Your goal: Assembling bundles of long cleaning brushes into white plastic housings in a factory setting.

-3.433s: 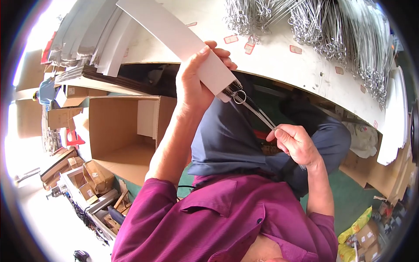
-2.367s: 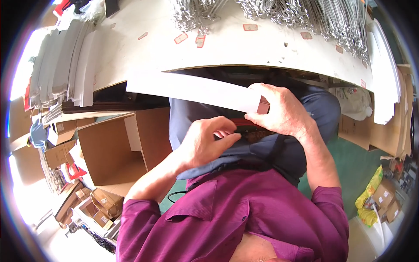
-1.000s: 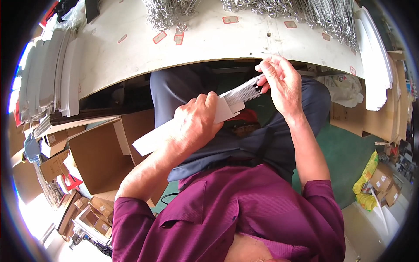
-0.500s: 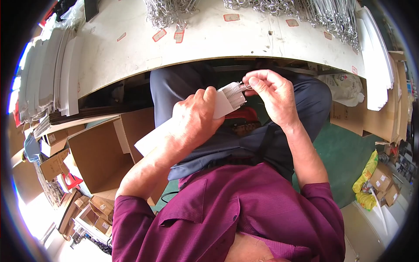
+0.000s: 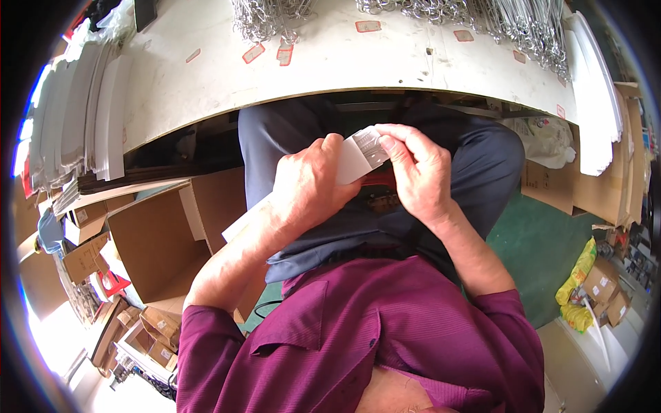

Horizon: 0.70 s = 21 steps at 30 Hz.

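Observation:
A long, narrow white cardboard box (image 5: 353, 164) slants across my lap, its mouth toward the upper right. My left hand (image 5: 306, 182) wraps round its middle, and the lower end runs behind my left forearm. Thin metal wire pieces (image 5: 366, 144) with ridged or bristly sides show in the mouth; their exact kind is hard to make out. My right hand (image 5: 423, 175) is closed at that mouth, thumb and fingers pressed together on the ends of the wire pieces. The fingertips partly hide what they grip.
Bundles of ring-ended metal wires (image 5: 272, 20) lie on the white table (image 5: 330, 65) ahead. Flat white cartons (image 5: 103, 117) are stacked at the left, and more white card (image 5: 593, 96) stands at the right. An open brown box (image 5: 158, 237) is beside my left leg.
The wire pieces stuck out of the box's mouth before and now sit deeper in it. My right hand has moved left and slightly down, close against the mouth.

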Tool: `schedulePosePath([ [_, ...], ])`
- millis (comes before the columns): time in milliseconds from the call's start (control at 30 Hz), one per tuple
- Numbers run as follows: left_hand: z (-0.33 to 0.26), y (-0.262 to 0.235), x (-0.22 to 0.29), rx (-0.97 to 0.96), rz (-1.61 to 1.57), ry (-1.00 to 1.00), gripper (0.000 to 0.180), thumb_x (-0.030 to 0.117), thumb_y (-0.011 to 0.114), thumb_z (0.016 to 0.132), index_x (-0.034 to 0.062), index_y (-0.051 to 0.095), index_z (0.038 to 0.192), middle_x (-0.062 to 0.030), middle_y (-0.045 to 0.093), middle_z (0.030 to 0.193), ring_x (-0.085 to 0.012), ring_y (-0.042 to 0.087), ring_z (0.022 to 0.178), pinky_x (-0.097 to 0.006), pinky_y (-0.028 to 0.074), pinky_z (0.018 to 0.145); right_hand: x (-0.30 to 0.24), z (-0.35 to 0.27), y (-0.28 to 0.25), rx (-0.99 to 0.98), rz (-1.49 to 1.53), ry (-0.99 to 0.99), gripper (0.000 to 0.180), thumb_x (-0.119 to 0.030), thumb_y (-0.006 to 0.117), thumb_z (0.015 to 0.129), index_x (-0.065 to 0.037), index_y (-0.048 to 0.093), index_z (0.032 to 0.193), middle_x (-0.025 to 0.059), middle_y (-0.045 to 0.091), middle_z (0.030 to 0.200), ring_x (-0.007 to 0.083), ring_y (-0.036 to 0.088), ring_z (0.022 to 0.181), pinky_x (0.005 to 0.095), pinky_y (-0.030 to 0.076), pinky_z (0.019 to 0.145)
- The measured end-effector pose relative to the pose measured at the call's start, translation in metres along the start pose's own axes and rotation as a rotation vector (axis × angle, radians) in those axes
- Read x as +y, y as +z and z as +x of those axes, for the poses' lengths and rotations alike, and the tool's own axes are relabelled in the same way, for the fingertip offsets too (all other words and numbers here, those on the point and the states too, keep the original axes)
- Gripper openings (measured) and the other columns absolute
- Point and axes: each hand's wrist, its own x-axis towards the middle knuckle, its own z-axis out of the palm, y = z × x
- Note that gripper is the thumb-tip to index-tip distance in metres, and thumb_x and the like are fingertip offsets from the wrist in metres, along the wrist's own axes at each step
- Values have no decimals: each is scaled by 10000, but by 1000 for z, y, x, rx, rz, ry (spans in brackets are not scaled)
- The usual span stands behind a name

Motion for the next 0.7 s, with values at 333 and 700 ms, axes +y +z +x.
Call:
schedulePosePath([
  [333, -2, -1, -6, 10, -80, -61, 509, 383, 808, 799, -3, 585, 1044, -213, 716, 919, -380, 726, 896, -459, 583, 785, -6, -16, 15, -19, 312, 103, 426, -126, 610, 1033, 53, 519, 1409, 241, 626, 1347, 321, 668, 1186, 378, 533, 993],
  [700, -4, 6, -8, 12, -96, -66, 520, 406, 827, 804, 4, 587, 1031, -205, 717, 897, -373, 731, 872, -453, 587, 766, -2, -15, 18, -90, 154, 106, 196, -63, 721, 939, 34, 726, 1109, 229, 689, 1217, 345, 720, 1045, 379, 583, 895],
])
